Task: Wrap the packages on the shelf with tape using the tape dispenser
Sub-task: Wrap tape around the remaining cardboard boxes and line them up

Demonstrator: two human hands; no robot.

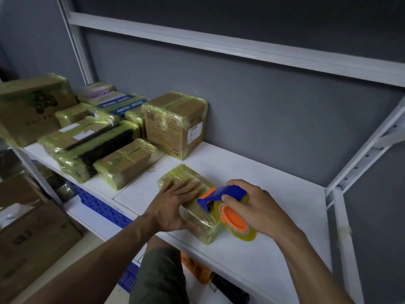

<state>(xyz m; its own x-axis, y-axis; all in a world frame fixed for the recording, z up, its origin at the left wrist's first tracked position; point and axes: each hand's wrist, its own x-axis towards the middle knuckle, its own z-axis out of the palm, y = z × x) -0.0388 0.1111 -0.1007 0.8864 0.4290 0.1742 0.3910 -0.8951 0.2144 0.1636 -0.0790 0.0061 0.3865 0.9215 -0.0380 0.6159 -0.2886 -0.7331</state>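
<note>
The package [205, 223] lies flat near the front edge of the shelf [274, 194], largely covered in yellowish tape. On its top rests the left hand [173, 205], fingers spread, pressing down. Touching its right side is the tape dispenser [225, 197], gripped by the right hand [252, 207] with curled fingers. Recommended: hold the package firmly and draw the tape taut and level. Wrapped packages [125, 163] stand to its left.
</note>
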